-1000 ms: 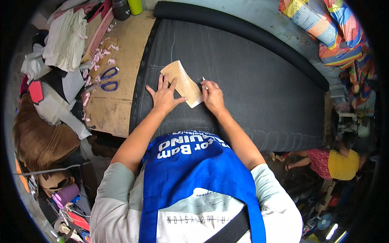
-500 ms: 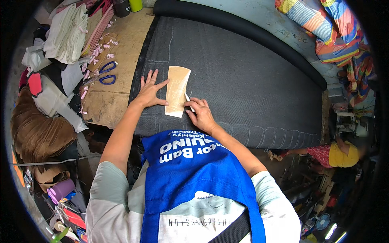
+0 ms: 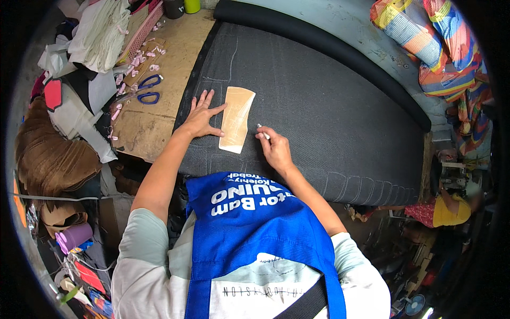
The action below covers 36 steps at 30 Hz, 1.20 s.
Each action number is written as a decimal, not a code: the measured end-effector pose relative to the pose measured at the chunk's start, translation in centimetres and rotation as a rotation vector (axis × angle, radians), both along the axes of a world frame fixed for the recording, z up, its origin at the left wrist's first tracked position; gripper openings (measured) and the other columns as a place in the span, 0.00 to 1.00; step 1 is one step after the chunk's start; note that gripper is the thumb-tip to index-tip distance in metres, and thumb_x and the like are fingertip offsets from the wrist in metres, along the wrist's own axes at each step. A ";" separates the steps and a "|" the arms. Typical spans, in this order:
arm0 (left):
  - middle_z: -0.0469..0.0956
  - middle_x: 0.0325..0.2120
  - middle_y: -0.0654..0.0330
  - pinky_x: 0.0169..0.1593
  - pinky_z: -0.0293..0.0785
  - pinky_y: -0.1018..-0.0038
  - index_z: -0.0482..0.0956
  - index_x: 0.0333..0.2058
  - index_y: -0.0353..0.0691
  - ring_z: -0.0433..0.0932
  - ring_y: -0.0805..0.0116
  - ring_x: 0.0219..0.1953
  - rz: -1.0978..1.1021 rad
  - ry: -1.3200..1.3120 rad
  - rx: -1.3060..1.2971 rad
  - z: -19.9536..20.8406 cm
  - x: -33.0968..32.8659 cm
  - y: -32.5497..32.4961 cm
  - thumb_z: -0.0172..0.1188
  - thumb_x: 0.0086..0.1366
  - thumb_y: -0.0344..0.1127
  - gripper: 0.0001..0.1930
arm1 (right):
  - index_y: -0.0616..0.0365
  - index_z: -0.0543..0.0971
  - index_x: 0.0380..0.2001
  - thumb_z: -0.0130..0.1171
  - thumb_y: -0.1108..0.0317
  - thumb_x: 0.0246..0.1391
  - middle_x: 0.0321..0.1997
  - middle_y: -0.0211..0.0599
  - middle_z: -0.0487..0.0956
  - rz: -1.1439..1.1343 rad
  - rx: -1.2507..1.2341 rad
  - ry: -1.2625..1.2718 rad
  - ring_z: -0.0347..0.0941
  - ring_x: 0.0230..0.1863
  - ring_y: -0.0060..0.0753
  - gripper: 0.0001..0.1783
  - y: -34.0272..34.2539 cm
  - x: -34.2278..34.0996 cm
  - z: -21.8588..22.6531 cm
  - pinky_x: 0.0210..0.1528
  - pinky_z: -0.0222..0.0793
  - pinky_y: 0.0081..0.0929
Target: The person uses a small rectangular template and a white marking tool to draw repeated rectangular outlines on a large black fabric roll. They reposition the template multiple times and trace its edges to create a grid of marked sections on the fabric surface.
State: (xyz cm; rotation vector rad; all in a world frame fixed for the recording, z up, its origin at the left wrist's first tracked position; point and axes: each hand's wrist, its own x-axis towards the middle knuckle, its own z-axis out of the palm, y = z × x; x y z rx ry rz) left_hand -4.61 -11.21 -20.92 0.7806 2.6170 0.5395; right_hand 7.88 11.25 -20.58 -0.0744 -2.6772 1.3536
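A tan card pattern piece (image 3: 236, 118) with a pale lower edge lies flat on dark grey fabric (image 3: 329, 111). Spread beside its left edge is my left hand (image 3: 200, 119), with thumb and forefinger touching that edge and the palm on the fabric. To the right of the card, my right hand (image 3: 277, 150) pinches a slim white marking pen (image 3: 262, 129). The pen's end points up and left, apart from the card. Thin white outlines are drawn on the fabric around the card and along the near edge.
The fabric's rolled end (image 3: 329, 50) runs along the far side against the wall. On the bare wood at left lie blue-handled scissors (image 3: 149, 98) and small pink pieces (image 3: 135, 61). Cloth scraps (image 3: 79, 114) are heaped farther left. Another person (image 3: 450, 210) is at the right.
My right hand has moved right with the marking pen, from the card's right edge to a short distance away. My left hand remains at the card. The whole view has shifted slightly.
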 end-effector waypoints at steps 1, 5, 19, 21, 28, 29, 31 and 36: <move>0.38 0.65 0.48 0.66 0.32 0.52 0.64 0.58 0.61 0.32 0.52 0.67 0.002 -0.009 -0.011 0.3 0.1 0.1 0.75 0.28 0.50 0.51 | 0.58 0.78 0.35 0.55 0.66 0.53 0.30 0.44 0.79 -0.006 0.040 0.006 0.76 0.33 0.45 0.09 0.2 -0.3 0.1 0.36 0.69 0.34; 0.54 0.60 0.46 0.63 0.48 0.55 0.74 0.49 0.52 0.50 0.49 0.63 0.009 0.100 -0.021 1.2 1.6 1.6 0.72 0.35 0.39 0.35 | 0.59 0.80 0.34 0.57 0.65 0.53 0.27 0.42 0.80 -0.081 0.001 0.029 0.76 0.27 0.34 0.10 1.1 -2.4 0.9 0.29 0.70 0.27; 0.77 0.37 0.49 0.45 0.70 0.60 0.80 0.33 0.37 0.76 0.56 0.42 0.068 0.228 0.097 -2.7 11.5 8.4 0.51 0.52 0.29 0.12 | 0.59 0.81 0.25 0.62 0.67 0.41 0.24 0.45 0.80 0.840 0.200 -0.234 0.77 0.27 0.41 0.07 -6.8 -8.1 1.3 0.35 0.72 0.30; 0.78 0.36 0.51 0.44 0.71 0.62 0.81 0.31 0.38 0.77 0.59 0.40 -0.016 0.171 -0.051 -2.4 11.2 8.4 0.53 0.51 0.29 0.10 | 0.59 0.81 0.24 0.62 0.66 0.42 0.24 0.45 0.79 0.867 0.272 -0.239 0.77 0.27 0.42 0.07 -7.0 -8.8 1.1 0.35 0.71 0.31; 0.80 0.31 0.56 0.35 0.75 0.69 0.83 0.29 0.41 0.79 0.63 0.36 -0.128 0.213 -0.218 -0.4 10.5 8.4 0.57 0.49 0.31 0.09 | 0.58 0.81 0.23 0.62 0.63 0.40 0.25 0.47 0.79 0.901 0.202 -0.258 0.75 0.29 0.50 0.09 -6.7 -9.9 0.8 0.36 0.71 0.38; 0.79 0.34 0.53 0.36 0.75 0.70 0.82 0.31 0.37 0.78 0.62 0.38 -0.157 0.072 -0.250 -0.3 10.3 8.5 0.57 0.49 0.31 0.10 | 0.57 0.81 0.23 0.61 0.64 0.40 0.24 0.46 0.79 0.842 0.241 -0.231 0.75 0.29 0.49 0.09 -6.6 -10.3 0.7 0.36 0.71 0.37; 0.76 0.39 0.48 0.38 0.75 0.71 0.79 0.35 0.30 0.75 0.59 0.43 -0.102 0.065 -0.254 -0.2 10.0 8.5 0.56 0.50 0.30 0.14 | 0.57 0.80 0.23 0.60 0.65 0.40 0.24 0.45 0.79 0.756 0.278 -0.168 0.76 0.28 0.48 0.07 -6.2 -11.5 0.5 0.34 0.72 0.37; 0.65 0.50 0.40 0.44 0.74 0.74 0.67 0.45 0.16 0.66 0.54 0.50 0.104 0.196 -0.106 -0.2 8.6 8.6 0.52 0.52 0.25 0.22 | 0.63 0.78 0.23 0.58 0.70 0.42 0.21 0.47 0.78 0.278 0.177 -0.044 0.76 0.25 0.43 0.06 -4.6 -17.7 0.2 0.31 0.71 0.35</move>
